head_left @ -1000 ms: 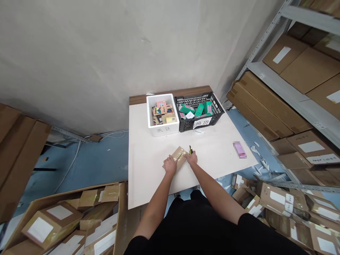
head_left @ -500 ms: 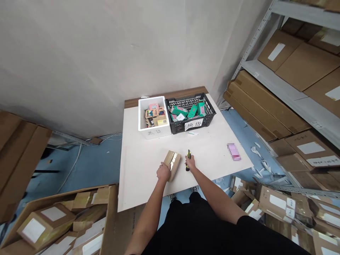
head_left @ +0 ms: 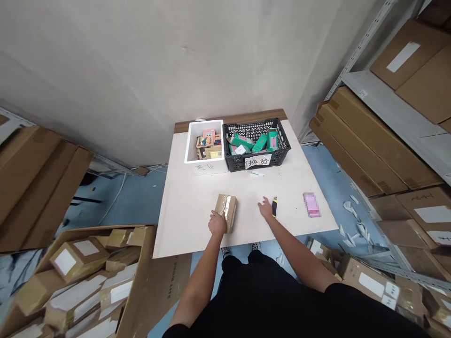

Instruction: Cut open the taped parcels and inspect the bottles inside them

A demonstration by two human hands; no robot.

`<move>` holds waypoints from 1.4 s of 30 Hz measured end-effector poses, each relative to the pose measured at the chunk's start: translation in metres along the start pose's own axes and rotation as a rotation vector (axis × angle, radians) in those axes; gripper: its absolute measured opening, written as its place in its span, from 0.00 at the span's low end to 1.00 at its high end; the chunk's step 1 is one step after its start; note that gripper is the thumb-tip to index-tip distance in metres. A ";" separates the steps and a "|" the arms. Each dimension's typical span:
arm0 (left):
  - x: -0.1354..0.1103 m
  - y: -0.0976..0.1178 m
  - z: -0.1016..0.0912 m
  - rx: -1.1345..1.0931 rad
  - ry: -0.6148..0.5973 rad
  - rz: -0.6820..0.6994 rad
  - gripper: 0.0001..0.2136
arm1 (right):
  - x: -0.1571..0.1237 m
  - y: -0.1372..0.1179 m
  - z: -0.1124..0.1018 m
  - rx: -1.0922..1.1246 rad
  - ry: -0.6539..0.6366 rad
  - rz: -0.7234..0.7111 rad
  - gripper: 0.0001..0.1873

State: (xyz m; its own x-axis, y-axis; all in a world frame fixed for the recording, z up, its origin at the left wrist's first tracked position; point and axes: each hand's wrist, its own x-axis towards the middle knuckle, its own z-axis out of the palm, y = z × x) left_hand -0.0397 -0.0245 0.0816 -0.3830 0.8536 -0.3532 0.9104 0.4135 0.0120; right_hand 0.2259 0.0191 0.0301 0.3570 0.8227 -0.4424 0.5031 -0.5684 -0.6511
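Observation:
On the white tabletop lies a small taped cardboard box (head_left: 226, 206). My left hand (head_left: 217, 223) grips its near left side, fingers over the top edge. My right hand (head_left: 265, 208) is open and holds nothing, its fingers apart and pointing toward the box. Just right of that hand, a yellow and black utility knife (head_left: 274, 207) rests on the table, apart from the box.
At the table's back stand a white foam bin (head_left: 206, 165) of small packages and a black plastic crate (head_left: 259, 161) with green boxes. A blurred pink item (head_left: 312, 205) lies right. Cartons fill a big box (head_left: 144, 263) at left and shelves (head_left: 398, 105) at right.
My right hand has let go of the utility knife, which now lies farther right on the table. The box has turned slightly under my left hand. The view has shifted a little.

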 end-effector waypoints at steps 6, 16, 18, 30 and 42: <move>-0.012 0.011 -0.004 -0.027 -0.014 0.108 0.30 | -0.074 -0.059 0.077 -0.009 -0.342 -0.243 0.41; -0.012 -0.020 -0.024 -0.264 -0.117 0.203 0.28 | -0.077 -0.079 0.061 -0.227 -0.401 -0.236 0.59; -0.013 -0.018 -0.022 -0.276 -0.112 0.201 0.25 | -0.086 -0.085 0.071 -0.290 -0.352 -0.219 0.66; -0.013 -0.029 -0.012 -0.424 -0.033 0.015 0.26 | -0.066 -0.036 0.026 0.168 -0.430 -0.195 0.40; -0.027 -0.008 -0.008 -0.187 -0.022 0.591 0.17 | -0.075 -0.062 0.031 -0.587 -0.288 -0.753 0.25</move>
State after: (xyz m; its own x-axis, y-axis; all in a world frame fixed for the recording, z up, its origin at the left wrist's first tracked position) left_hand -0.0384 -0.0484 0.0981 0.1823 0.9493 -0.2560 0.9241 -0.0765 0.3744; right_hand 0.1436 -0.0072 0.0840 -0.3802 0.8977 -0.2227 0.8570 0.2514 -0.4498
